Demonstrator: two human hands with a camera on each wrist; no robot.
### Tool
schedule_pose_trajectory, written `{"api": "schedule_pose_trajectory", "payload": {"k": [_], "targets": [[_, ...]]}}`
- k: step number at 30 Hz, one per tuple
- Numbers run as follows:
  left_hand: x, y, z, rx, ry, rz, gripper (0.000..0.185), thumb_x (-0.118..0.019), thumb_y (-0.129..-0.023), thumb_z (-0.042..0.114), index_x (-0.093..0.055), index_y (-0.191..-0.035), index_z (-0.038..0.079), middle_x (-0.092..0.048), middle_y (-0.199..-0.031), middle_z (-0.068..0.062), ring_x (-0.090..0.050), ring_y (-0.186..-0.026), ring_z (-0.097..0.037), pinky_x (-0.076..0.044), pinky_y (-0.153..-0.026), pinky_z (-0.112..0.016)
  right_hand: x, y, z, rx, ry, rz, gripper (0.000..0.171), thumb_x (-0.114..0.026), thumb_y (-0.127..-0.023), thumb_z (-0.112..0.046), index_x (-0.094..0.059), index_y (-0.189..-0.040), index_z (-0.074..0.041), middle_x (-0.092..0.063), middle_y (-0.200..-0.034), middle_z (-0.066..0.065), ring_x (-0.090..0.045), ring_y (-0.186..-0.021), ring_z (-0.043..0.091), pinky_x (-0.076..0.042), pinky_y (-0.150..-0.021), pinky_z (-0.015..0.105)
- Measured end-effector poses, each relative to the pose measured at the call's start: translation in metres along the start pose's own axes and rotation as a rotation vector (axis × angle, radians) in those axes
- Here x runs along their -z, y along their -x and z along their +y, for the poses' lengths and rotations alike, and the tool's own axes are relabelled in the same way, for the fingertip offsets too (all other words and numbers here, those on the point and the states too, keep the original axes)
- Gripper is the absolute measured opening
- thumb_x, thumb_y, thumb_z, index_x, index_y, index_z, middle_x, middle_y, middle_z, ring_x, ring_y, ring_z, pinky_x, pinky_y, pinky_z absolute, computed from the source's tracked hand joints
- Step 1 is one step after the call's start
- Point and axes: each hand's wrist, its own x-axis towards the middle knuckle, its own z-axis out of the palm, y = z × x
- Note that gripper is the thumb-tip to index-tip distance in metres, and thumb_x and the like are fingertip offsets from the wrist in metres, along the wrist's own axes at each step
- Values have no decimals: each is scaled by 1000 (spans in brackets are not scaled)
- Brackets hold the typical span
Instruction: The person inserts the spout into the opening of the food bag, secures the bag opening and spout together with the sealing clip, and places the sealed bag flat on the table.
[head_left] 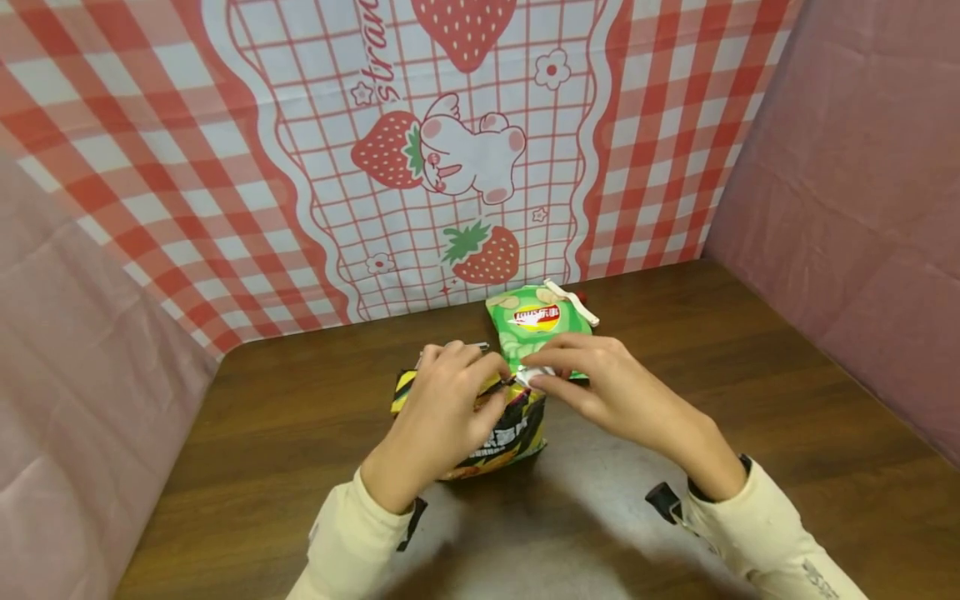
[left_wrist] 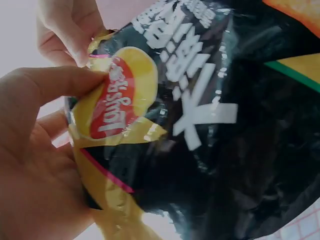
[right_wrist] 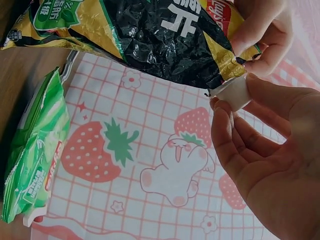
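A black and yellow bag of Lay's chips (head_left: 506, 440) stands on the table with its top edge up. My left hand (head_left: 450, 400) pinches that top edge between thumb and fingers; the left wrist view shows the thumb beside the Lay's logo (left_wrist: 120, 100). At the corner of the same edge, my right hand (head_left: 618, 387) pinches a small white block-like object (right_wrist: 235, 94) between thumb and fingertips. The white object touches the bag's edge in the right wrist view. Its exact kind cannot be told.
Behind the hands lies a green Lay's chip bag (head_left: 517, 343) with a white sealing clip (head_left: 572, 302) across its corner. A thin silvery item (head_left: 480, 345) shows partly behind the left hand. A strawberry-print cloth (head_left: 480, 167) hangs at the table's back, with pink cloth at both sides.
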Motion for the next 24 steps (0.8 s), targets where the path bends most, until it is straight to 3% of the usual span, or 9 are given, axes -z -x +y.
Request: {"api": "schedule_pose_trajectory", "payload": {"k": [5, 16, 21, 24], "targets": [[-3, -2, -5, 25, 83, -17, 14, -82, -84, 21, -71, -92, 16, -65, -83, 7, -56, -78, -13, -35, -72, -35, 1, 0, -1, -36, -16, -23, 17, -74, -91, -15, -74, -108, -13, -68, -102, -8, -60, -82, 3, -53, -64, 28], [-5, -4, -6, 25, 161, -30, 10, -80, -84, 10, -72, -90, 15, -64, -79, 9, -54, -76, -9, -35, -72, -33, 0, 2, 0, -33, -31, -16, 21, -76, -90, -15, -73, -111, -14, -68, -102, -8, -59, -81, 4, -51, -65, 24], [-4, -3, -6, 30, 176, -31, 10, -80, -83, 8, -72, -89, 12, -68, -81, 7, -57, -76, -10, -36, -72, -33, -3, 2, -2, -68, -61, -82, 30, -79, -86, -20, -70, -114, -13, -68, -110, -6, -63, -91, 5, -55, -72, 25], [-2, -3, -6, 32, 203, -37, 9, -79, -85, 9, -72, -89, 12, -68, -82, 7, -56, -76, -8, -35, -72, -33, -4, 0, -3, -75, -66, -110, 28, -78, -87, -18, -70, -113, -13, -69, -109, -7, -64, -88, 4, -55, -73, 24]]}}
